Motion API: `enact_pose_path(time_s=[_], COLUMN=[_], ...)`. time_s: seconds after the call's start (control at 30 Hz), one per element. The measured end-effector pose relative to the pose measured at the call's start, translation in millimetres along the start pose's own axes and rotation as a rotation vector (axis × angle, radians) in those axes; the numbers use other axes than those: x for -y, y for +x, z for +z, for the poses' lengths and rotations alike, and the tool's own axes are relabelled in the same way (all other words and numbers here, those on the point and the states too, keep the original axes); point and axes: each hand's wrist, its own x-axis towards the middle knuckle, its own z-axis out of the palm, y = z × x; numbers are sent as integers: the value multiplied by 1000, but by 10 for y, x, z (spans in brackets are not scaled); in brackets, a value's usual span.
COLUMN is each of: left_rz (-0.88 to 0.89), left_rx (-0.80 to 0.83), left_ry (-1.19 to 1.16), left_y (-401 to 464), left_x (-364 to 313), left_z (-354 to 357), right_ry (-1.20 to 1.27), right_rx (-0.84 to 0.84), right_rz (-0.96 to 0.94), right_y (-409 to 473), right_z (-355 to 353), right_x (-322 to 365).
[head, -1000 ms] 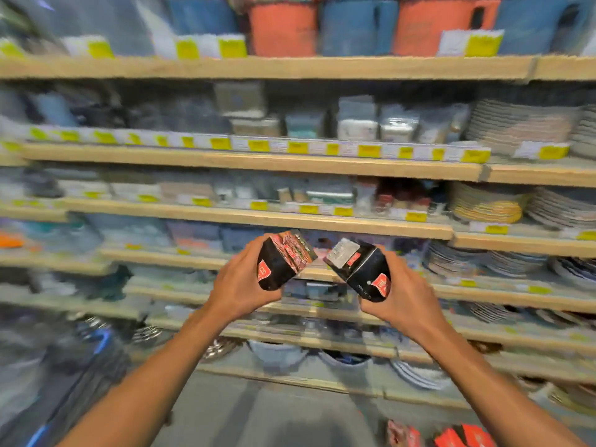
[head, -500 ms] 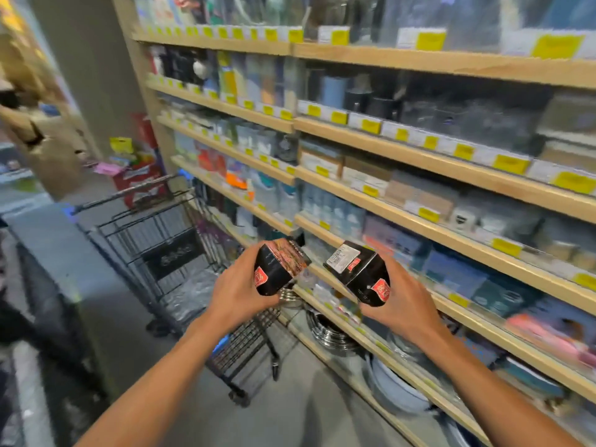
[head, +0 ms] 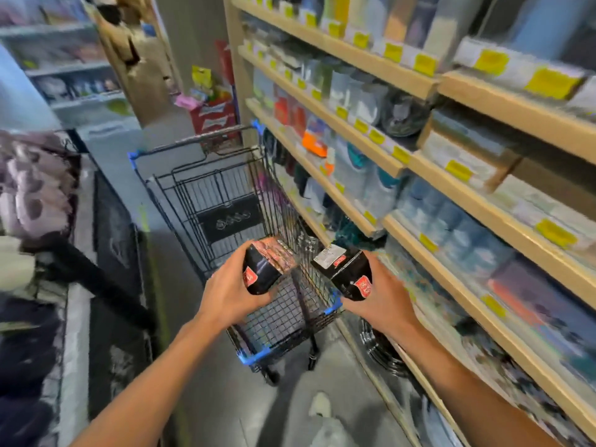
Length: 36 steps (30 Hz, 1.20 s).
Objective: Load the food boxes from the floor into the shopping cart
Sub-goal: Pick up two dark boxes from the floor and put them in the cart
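My left hand (head: 230, 293) grips a black food box (head: 267, 264) with a pictured top and a red label on its end. My right hand (head: 375, 301) grips a second black food box (head: 343, 269) with a white sticker on top and a red label on its end. Both boxes are held side by side, tilted, just above the near end of a black wire shopping cart (head: 222, 195) with blue corner bumpers. The cart's basket looks bare where its mesh floor shows. No boxes on the floor are in view.
Wooden store shelves (head: 419, 169) with yellow price tags and packaged goods run along the right, close to the cart. Stacked metal pans (head: 383, 350) sit on the lowest level. A dark display with soft goods (head: 32, 195) lines the left. Grey floor lies between, and my shoe (head: 319, 404) shows below.
My view has swung left from facing the shelves to looking down the aisle. The cart has come into the centre, and both held boxes now hover over its near end.
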Motion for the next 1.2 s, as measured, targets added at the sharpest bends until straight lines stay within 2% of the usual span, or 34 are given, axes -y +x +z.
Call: enact_pose_path(time_s=[0.2,0.3,0.5,0.8,1.1,1.2], left_rz=[-159,-226,-301,-346,-425,-460], left_rx=[-11,-13,15,183,230,220], left_ry=[-9,-1,-21,-30,-63,-114], left_y=[852,1182,1578,1795,1769,1730], left_x=[452,759,1439,2234,2429,2393], left_z=[335,538,894,1488,1826,1935], right_ry=[65,55,24,-57,-115,-57], right_rx=[169,290,407,530,536,514], right_rz=[67,105,238,445,498,585], right_y=[1191,1580,2181,2332,2242,2283], right_z=[697,1074,2035,3189,3563,3652], right_x=[-204,-306,-591,-1129,-1511,-1560])
